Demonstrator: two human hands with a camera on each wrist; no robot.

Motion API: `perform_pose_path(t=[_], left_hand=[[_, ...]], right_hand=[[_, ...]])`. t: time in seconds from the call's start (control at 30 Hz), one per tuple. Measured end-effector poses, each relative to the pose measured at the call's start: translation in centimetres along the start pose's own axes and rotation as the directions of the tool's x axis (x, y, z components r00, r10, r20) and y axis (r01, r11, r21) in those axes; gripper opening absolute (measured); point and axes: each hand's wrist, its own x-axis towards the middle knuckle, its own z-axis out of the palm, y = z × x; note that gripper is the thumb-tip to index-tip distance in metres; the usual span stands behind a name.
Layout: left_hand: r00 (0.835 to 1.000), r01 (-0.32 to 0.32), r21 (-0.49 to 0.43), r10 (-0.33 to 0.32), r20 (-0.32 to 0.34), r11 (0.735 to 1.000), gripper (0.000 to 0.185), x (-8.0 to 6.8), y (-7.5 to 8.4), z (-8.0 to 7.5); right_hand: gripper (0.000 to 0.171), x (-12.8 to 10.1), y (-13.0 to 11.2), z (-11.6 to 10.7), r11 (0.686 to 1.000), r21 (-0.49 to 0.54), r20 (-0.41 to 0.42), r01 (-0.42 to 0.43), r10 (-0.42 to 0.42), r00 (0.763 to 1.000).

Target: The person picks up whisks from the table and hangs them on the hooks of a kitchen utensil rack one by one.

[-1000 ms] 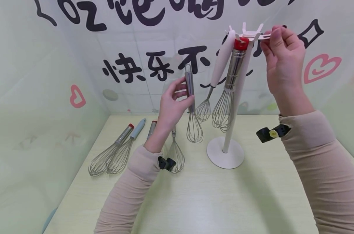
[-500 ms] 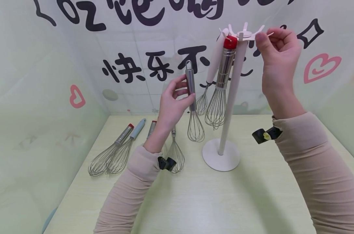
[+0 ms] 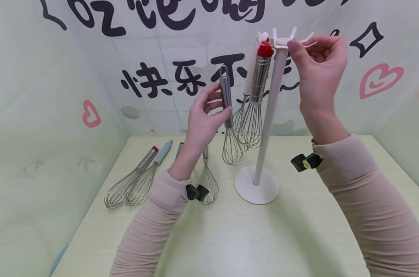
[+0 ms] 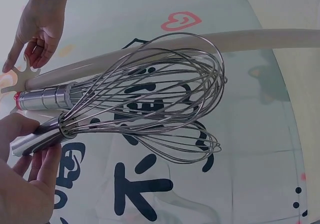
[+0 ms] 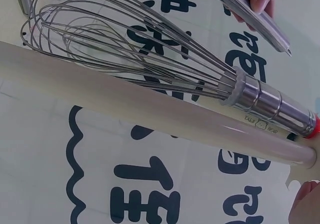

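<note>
Nearest, two beige sleeves [image 3: 369, 200] reach over a pale table [image 3: 230, 242], each cuff carrying a small black device [image 3: 306, 161]. The left hand [image 3: 206, 117] pinches the steel handle of a whisk [image 3: 226, 92] between thumb and curled fingers, holding it above the table, nearly upright, loop at the top and wires downward. The right hand [image 3: 320, 73] has thumb and fingers closed on a prong at the top of a white stand [image 3: 269, 119], which leans slightly above its round base. From the stand's left side hang a red-tipped steel whisk [image 3: 260, 73] and, behind it, a white-handled whisk [image 3: 249, 77]; whether the held whisk touches either cannot be told. On the table's left lie another red-capped whisk [image 3: 148, 157] beside a blue-handled whisk [image 3: 163, 152], plus more whisks [image 3: 208, 181] partly hidden by the left arm. Farthest, a backdrop [image 3: 154, 115] carries black lettering and pink hearts.
</note>
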Motion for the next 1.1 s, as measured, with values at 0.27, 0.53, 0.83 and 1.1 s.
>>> perform_pose_path(t=[0.27,0.53,0.83,1.1], left_hand=[[1.0,-0.022,0.004,0.022,0.01,1.0,0.058,0.1,0.8,0.2],[0.998,-0.05,-0.015,0.05,0.038,0.999,0.057,0.1,1.7,0.6],[0.996,-0.077,-0.017,0.077,0.041,0.997,0.056,0.4,2.1,0.8],[0.996,-0.086,0.001,0.086,0.029,0.996,0.054,0.6,2.7,0.8]], right_hand=[[0.033,-0.1,0.2,0.0,1.0,0.005,-0.001,0.022,-0.022,1.0],[0.034,0.0,0.2,-0.2,1.0,0.025,0.008,0.018,-0.019,1.0],[0.036,-0.1,0.1,-0.1,1.0,-0.005,0.009,0.028,-0.028,1.0],[0.037,-0.5,-0.1,0.3,0.999,-0.014,0.003,0.041,-0.041,0.999]])
